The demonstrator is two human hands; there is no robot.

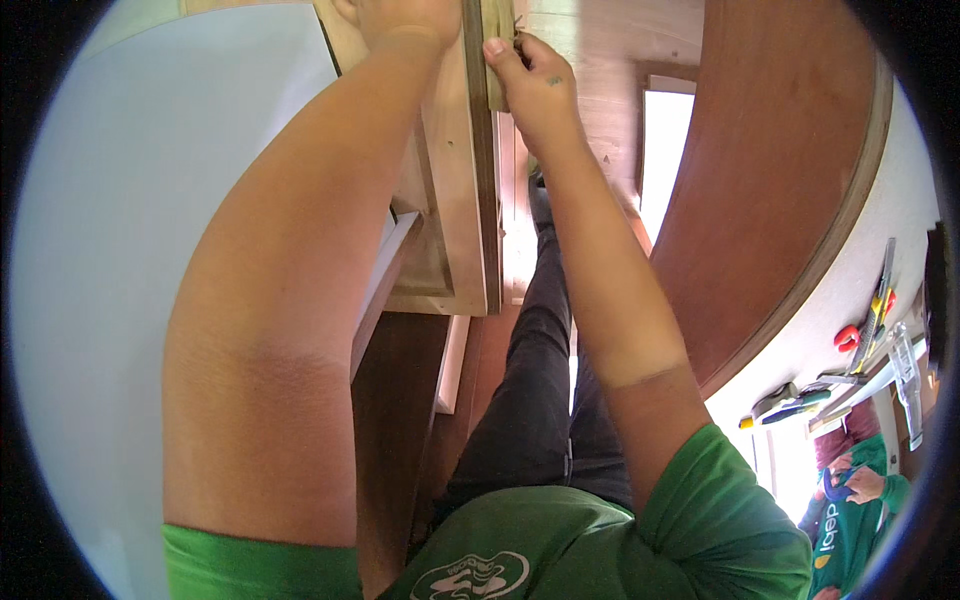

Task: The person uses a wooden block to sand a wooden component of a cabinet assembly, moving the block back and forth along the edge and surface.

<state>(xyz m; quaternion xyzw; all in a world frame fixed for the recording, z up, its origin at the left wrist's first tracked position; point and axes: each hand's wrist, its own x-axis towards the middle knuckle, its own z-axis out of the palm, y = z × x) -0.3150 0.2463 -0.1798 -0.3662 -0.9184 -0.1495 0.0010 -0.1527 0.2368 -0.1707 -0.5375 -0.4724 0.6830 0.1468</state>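
Observation:
At the upper edge my left hand (412, 18) lies over a pale wooden frame (455, 200), its fingers mostly cut off by the picture's border. My right hand (545, 90) is closed at the edge of that frame. Its thumb presses on a short light wooden strip (497, 85) that stands along the frame's dark edge, and the other fingers curl in beside it. Something small, dark and thin sticks out by those fingertips, too small to make out.
A large white panel (130, 250) fills the left side. To the right curves a reddish-brown wooden panel (770, 180). Beyond it, a pale surface holds a handsaw (880, 300), red-handled pliers (848, 338) and other tools. A co-worker in green (850, 530) is at the lower right.

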